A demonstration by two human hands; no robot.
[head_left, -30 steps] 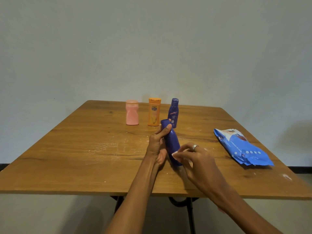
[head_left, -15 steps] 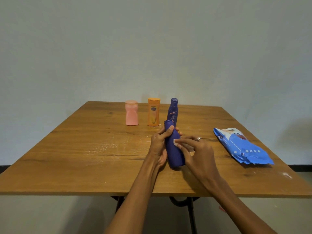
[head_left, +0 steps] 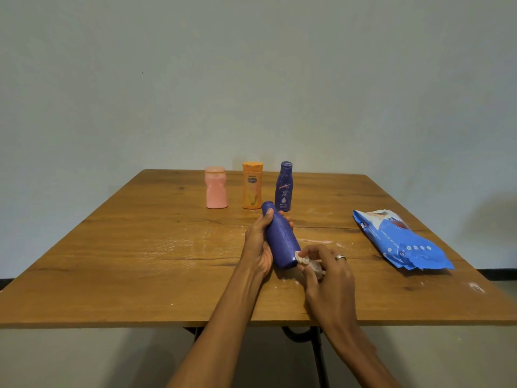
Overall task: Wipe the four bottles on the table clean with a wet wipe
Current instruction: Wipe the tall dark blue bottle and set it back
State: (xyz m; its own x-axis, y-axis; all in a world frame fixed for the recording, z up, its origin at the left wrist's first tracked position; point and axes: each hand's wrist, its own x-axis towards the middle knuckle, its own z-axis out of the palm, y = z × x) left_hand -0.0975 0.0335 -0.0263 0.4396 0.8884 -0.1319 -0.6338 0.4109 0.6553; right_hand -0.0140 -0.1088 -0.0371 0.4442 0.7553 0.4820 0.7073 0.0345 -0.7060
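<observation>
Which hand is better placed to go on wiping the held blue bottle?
The right hand: its fingers pinch the wet wipe at the blue bottle base. The left hand grips that bottle.

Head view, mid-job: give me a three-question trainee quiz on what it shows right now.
1. True or false: the left hand holds a blue bottle tilted over the table.
2. Which part does the wet wipe in the right hand touch? A cap, B base end, C label.
3. How many bottles stand upright at the back?

Key: 1 true; 2 B; 3 three: pink bottle, orange bottle, dark blue bottle.
</observation>
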